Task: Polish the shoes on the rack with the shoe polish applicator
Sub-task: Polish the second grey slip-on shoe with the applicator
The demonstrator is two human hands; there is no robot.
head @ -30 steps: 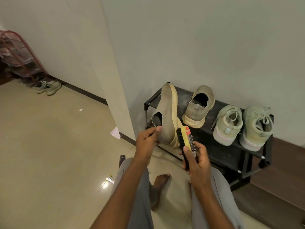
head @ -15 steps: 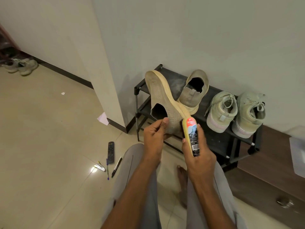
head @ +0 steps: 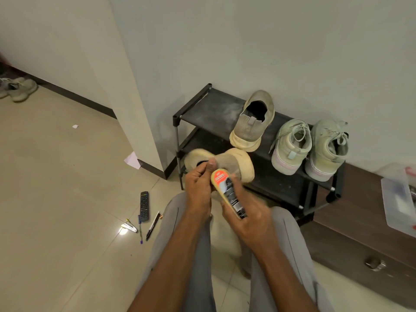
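Since the earlier frames the slip-on shoe (head: 227, 164) has come down from its raised, sole-out pose and now lies low in front of the rack (head: 209, 106), just off its front left corner, its long axis running roughly left to right with the cream sole rim turned toward the rack. The rack stands against the wall with three shoes on its top shelf: the matching slip-on (head: 253, 122) near the middle, then a pair of pale laced sneakers (head: 310, 147) toward the right end, all with heels facing out. The left hand (head: 198, 188) grips the held shoe at its opening, thumb curled over the collar edge and fingers wrapped beneath. The right hand (head: 249, 219) holds the shoe polish applicator (head: 227, 192), fingers curled round its yellow body, label facing up; its working face is turned away, so whether it touches the fabric cannot be told. The applicator's long axis points up and to the left, its tip just beside the shoe's upper, which lies directly beyond it, so the right hand looks placed to stroke along the upper while the left steadies. On the floor to the left lie a remote control (head: 144, 206) and a few pens (head: 153, 226).
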